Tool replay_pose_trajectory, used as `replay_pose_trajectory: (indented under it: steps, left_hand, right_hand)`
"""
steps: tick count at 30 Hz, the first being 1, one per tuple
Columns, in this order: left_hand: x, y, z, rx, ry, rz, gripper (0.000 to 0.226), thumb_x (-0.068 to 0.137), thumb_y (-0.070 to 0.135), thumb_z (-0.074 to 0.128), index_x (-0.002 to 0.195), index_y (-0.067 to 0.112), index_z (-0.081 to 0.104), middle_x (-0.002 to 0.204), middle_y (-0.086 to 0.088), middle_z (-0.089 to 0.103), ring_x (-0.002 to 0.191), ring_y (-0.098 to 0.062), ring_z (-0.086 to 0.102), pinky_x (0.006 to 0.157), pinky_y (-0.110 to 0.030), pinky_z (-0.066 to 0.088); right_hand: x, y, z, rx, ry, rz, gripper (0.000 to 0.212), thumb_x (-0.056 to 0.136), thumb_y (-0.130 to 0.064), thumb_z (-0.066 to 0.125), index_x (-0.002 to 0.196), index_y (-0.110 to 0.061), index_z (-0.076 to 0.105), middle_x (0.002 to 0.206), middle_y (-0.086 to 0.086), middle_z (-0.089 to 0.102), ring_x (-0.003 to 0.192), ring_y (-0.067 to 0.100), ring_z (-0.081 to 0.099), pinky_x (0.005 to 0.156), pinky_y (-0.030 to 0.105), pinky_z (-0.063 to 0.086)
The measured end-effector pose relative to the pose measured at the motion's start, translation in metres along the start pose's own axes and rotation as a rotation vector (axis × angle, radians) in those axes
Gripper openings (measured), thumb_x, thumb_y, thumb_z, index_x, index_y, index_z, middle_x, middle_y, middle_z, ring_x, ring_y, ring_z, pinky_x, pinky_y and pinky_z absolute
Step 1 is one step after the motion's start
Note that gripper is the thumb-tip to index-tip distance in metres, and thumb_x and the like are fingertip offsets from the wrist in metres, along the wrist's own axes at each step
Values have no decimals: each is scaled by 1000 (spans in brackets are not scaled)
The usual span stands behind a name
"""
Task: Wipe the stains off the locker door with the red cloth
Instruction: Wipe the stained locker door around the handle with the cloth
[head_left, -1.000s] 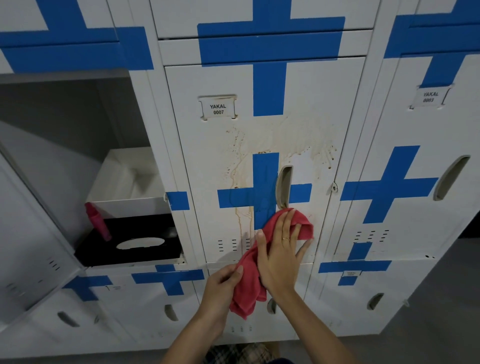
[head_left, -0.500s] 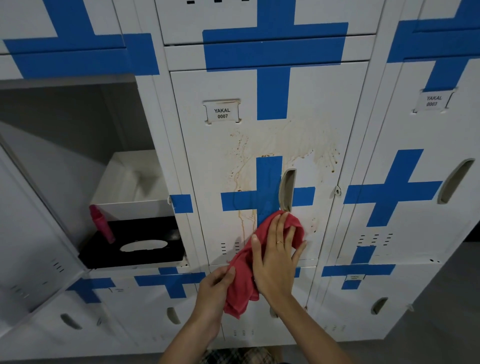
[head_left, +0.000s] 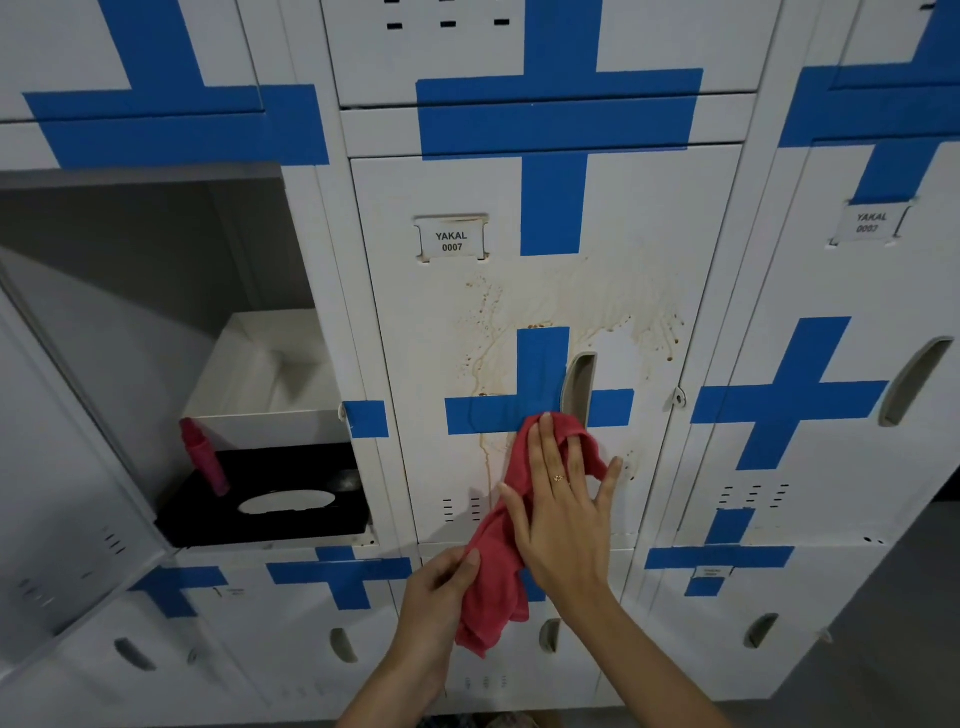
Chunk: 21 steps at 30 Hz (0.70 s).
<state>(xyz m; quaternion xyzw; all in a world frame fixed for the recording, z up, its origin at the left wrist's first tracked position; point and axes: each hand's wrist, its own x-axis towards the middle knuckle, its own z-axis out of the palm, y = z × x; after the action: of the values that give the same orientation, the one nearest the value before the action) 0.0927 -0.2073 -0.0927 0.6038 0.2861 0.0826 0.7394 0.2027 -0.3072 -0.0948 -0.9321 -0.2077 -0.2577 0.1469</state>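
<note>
The white locker door (head_left: 654, 218) labelled YAKAL 0007 carries a blue tape cross and brown stains (head_left: 566, 296) spread above and beside its recessed handle (head_left: 577, 387), with a drip line running down the left. My right hand (head_left: 563, 509) lies flat with fingers spread, pressing the red cloth (head_left: 498, 561) against the door just below the handle. My left hand (head_left: 439, 587) pinches the cloth's hanging lower end, below the door's bottom edge.
The locker to the left stands open, its door (head_left: 57, 499) swung out toward me. Inside are a white box (head_left: 270, 374), a black tissue box (head_left: 270, 499) and a pink bottle (head_left: 205, 457). More shut lockers surround the stained one; grey floor shows at the lower right.
My right hand has slid the cloth leftward and slightly up along the door toward the handle. My left hand keeps hold of the hanging end. The view has shifted down a little.
</note>
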Motion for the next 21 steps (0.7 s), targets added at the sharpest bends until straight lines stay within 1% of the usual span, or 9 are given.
replay_pose_trajectory:
  steps: [3,6,8,10,13,15,16,19,21]
  left_hand:
    - [0,3,0,-2,-3,-7,17,93,23,59,96,13,73,100,-8,74,98,-25,68,85,-35,54]
    - [-1,7,0,-17,-11,-1,18,92,24,59,99,15,73,100,-5,75,98,-22,69,81,-31,54]
    - [-3,9,0,-22,-13,-4,17,93,24,58,97,15,73,98,-5,75,96,-22,69,80,-31,54]
    - [-5,10,-1,-11,0,-13,16,92,22,58,93,16,72,98,-6,75,96,-22,68,83,-32,54]
    - [-5,13,-3,-12,6,-9,15,92,22,59,92,16,73,97,-6,75,97,-24,68,87,-36,54]
    - [-4,16,-3,-20,-14,-9,16,92,24,59,95,16,73,98,-6,75,98,-25,68,87,-37,55]
    - [-4,17,-2,-27,-22,-10,18,92,25,59,97,16,73,100,-6,75,99,-24,68,87,-38,55]
    - [-5,20,0,-40,-15,-7,17,91,25,60,96,16,72,100,-6,75,98,-24,67,92,-41,54]
    - [-6,21,0,-45,12,-3,15,90,24,60,95,15,72,100,-8,74,98,-24,67,92,-42,53]
  right_hand:
    - [12,-3,-13,-11,44,1,70,98,-56,26,154,-16,13,162,-1,10,148,21,11,115,53,-17]
    - [20,-4,-23,-6,47,-3,70,98,-57,20,155,-17,10,162,-2,6,149,19,5,114,51,-19]
    - [11,1,-16,15,6,-17,70,98,-58,18,155,-16,11,162,-2,8,149,20,8,116,53,-15]
    - [1,4,-8,32,-11,-25,70,98,-59,17,154,-17,15,161,-3,11,148,22,14,117,55,-10]
    - [12,-2,-18,32,66,20,68,98,-56,20,154,-17,17,161,-3,14,147,22,15,115,54,-15]
    - [26,-9,-30,41,124,64,68,98,-56,21,154,-18,15,161,-3,11,148,19,10,114,52,-18]
    - [28,-11,-31,59,127,69,69,98,-56,22,154,-18,13,162,-3,10,148,18,7,114,52,-18]
    - [15,-8,-22,70,77,41,70,98,-58,21,155,-18,12,162,-4,8,149,19,8,116,56,-12]
    - [14,-6,-19,61,85,37,69,98,-57,20,154,-18,13,162,-4,10,148,20,11,116,57,-10]
